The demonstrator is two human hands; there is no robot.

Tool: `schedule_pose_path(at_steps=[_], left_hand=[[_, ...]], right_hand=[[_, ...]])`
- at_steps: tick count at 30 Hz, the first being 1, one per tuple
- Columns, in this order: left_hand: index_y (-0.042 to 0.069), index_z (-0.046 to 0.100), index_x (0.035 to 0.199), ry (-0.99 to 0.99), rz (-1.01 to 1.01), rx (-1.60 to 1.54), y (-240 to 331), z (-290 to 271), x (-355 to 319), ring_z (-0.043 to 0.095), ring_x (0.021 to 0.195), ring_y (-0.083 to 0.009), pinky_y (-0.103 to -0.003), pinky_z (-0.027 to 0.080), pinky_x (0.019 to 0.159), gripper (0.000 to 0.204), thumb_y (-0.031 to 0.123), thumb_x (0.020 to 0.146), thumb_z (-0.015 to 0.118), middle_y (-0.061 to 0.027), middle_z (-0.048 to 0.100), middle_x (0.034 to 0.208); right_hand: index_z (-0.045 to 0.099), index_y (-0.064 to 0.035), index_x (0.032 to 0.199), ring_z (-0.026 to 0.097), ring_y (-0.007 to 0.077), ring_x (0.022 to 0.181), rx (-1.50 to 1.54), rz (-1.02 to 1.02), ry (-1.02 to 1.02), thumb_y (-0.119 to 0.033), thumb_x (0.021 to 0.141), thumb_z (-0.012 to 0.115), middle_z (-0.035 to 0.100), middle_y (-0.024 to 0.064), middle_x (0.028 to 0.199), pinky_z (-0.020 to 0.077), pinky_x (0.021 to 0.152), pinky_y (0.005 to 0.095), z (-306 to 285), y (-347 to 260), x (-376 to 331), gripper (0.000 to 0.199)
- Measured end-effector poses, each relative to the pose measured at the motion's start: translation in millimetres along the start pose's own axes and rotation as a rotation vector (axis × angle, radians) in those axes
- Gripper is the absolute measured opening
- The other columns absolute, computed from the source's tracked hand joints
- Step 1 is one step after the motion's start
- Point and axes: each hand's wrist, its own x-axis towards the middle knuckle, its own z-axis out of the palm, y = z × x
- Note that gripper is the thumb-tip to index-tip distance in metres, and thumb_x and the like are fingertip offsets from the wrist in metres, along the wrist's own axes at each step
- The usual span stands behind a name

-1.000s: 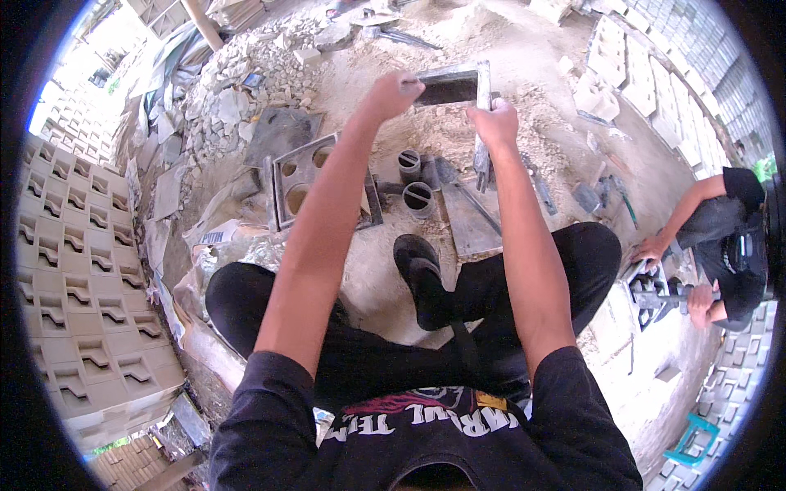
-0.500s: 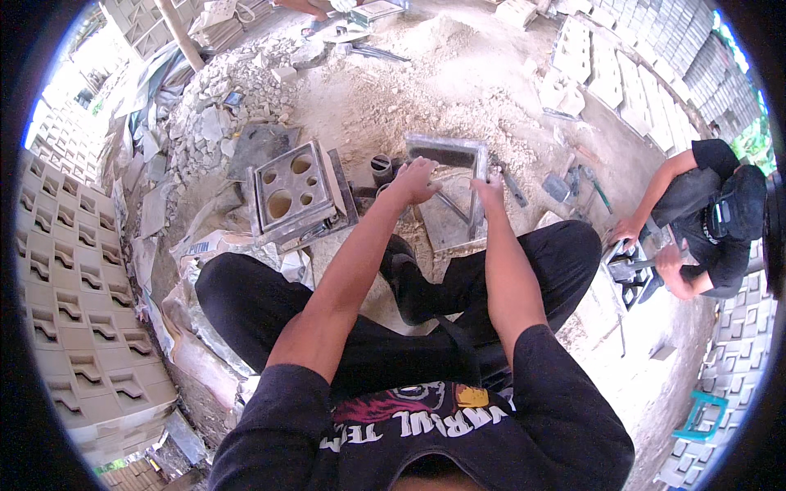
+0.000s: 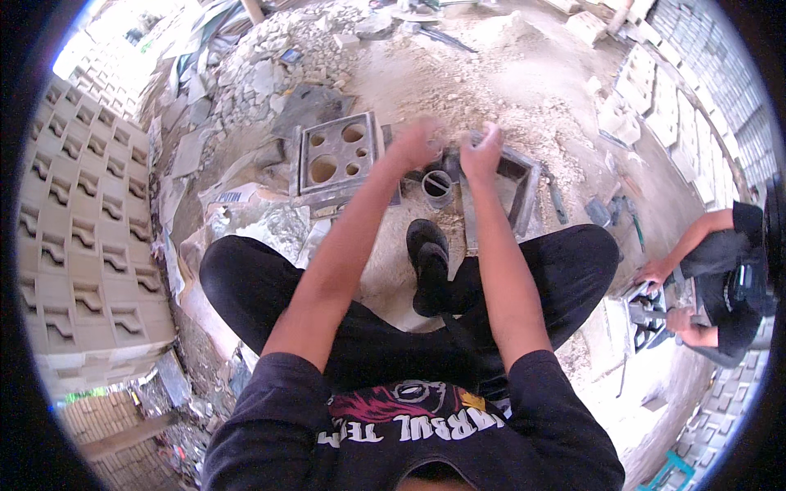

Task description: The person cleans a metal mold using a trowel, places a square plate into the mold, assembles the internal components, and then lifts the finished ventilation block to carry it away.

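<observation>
My left hand (image 3: 417,146) hovers between the holed mold and the metal frame; motion smears its fingers, so its grip cannot be made out. My right hand (image 3: 481,154) is over the far left corner of the rectangular metal frame (image 3: 526,196), its thumb and curled fingers apart with nothing visible between them. Just below and between both hands stands a dark round container (image 3: 438,190) with a bar across its mouth. On the left, a square mold (image 3: 336,176) has several round holes in its face.
On the right a co-worker (image 3: 712,270) grips a tool over a patterned block (image 3: 643,315). Stacked patterned blocks (image 3: 90,245) rise at the left. Rubble (image 3: 262,78) lies at the far left. Hand tools (image 3: 606,211) rest right of the frame. My shoe (image 3: 430,254) is close by.
My right hand has left the frame's right edge and moved to its far left corner. My left hand has come off the frame's left side toward the holed mold. The view has shifted.
</observation>
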Motion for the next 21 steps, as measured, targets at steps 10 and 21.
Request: schedule_pose_path(at_steps=[10, 21], left_hand=[[0.0, 0.062, 0.109, 0.447, -0.72, 0.001, -141, -153, -122, 0.059, 0.105, -0.0363, -0.042, 0.045, 0.091, 0.042, 0.035, 0.086, 0.059, -0.0237, 0.063, 0.106], [-0.002, 0.067, 0.094, 0.366, -0.933, 0.097, -222, -130, -165, 0.059, 0.101, -0.042, -0.046, 0.045, 0.089, 0.046, 0.04, 0.085, 0.053, -0.0266, 0.064, 0.095]], right_hand=[[0.061, 0.0032, 0.099, 0.06, 0.0425, 0.09, 0.14, 0.425, -0.656, -0.042, 0.088, 0.049, 0.064, 0.0257, 0.093, 0.0452, 0.084, 0.0443, 82, -32, -41, 0.048], [0.062, 0.0008, 0.059, 0.063, 0.0304, 0.064, 0.11, 0.505, -0.741, -0.069, 0.089, 0.03, 0.059, 0.0143, 0.055, 0.0479, 0.07, 0.0396, 49, -90, -131, 0.082]])
